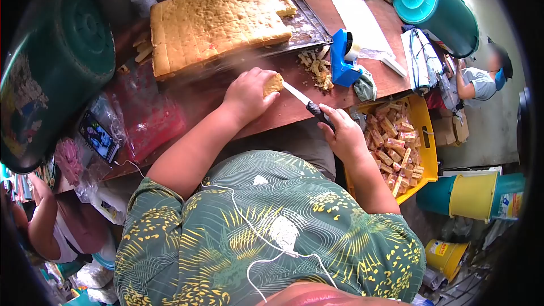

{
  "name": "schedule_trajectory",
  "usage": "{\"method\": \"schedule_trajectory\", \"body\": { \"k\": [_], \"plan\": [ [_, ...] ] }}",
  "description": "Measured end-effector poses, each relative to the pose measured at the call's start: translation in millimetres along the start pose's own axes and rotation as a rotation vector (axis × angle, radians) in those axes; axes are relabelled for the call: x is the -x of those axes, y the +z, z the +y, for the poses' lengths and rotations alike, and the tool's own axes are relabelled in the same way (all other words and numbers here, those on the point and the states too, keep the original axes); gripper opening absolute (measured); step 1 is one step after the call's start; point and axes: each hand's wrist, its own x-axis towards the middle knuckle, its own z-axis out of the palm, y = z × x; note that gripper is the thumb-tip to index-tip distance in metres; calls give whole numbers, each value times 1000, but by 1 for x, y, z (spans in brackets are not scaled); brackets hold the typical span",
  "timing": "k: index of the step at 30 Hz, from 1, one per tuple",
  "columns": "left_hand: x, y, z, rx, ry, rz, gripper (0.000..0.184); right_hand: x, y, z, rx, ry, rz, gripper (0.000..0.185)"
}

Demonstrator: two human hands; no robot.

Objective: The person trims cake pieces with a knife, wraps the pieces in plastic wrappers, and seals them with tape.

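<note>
My left hand [247,96] is closed around a small piece of yellow cake [273,85] above the front of the table. In my right hand [343,131] is a knife [296,92] with a dark handle; its pale blade points up and left, the tip at or close to the cake piece. Whether the blade touches the piece I cannot tell. Beyond my hands a large slab of cake [215,20], scored into blocks, lies on a dark baking tray [309,11], with a section gone from its right side. Cake trimmings [317,68] are heaped right of my left hand.
A blue tape dispenser [342,59] stands right of the trimmings. A yellow crate [429,136] of wrapped pieces is beside my right arm. At left are a green bucket [56,73] and a phone [99,136]. Other people [481,82] sit to the right and lower left.
</note>
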Motion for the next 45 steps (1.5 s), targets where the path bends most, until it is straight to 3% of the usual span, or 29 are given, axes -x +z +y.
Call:
{"method": "schedule_trajectory", "body": {
  "k": [5, 11, 14, 17, 23, 24, 27, 30, 33, 36, 45],
  "plan": [
    [0, -1, 2, -9, -1, -6, 47, -5, -5, -8, 28, 81, -87, 45],
    [1, -3, 5, -22, -9, -17, 47, -7, 1, -4, -42, 32, -40, 42],
    [0, -6, 7, -20, -16, -36, 47, -8, 9, 0, -279, 166, -63, 38],
    [1, -7, 7, -29, -13, -36, 47, -8, 10, 6, -298, 209, -72, 36],
    [2, 0, 1, -4, 12, 11, 47, -6, 1, -10, -394, 210, -137, 40],
    [1, 0, 1, 10, 10, 14, 46, -6, -4, -19, -352, 302, -190, 44],
    [-3, -6, 8, 169, -76, -33, 45, -8, -4, -27, -427, 313, -173, 48],
    [-4, -6, 9, 190, -118, -85, 46, -4, 17, -13, -371, 54, -7, 52],
    [-4, -2, 8, 108, -94, -127, 47, -6, 20, -16, -316, 53, -36, 55],
    [-2, 0, 12, 52, -41, -13, 46, -8, 13, -27, -316, 99, -94, 56],
    [1, 10, 7, 73, -24, 36, 43, -3, 12, -30, -235, 98, -135, 59]
  ]
}}
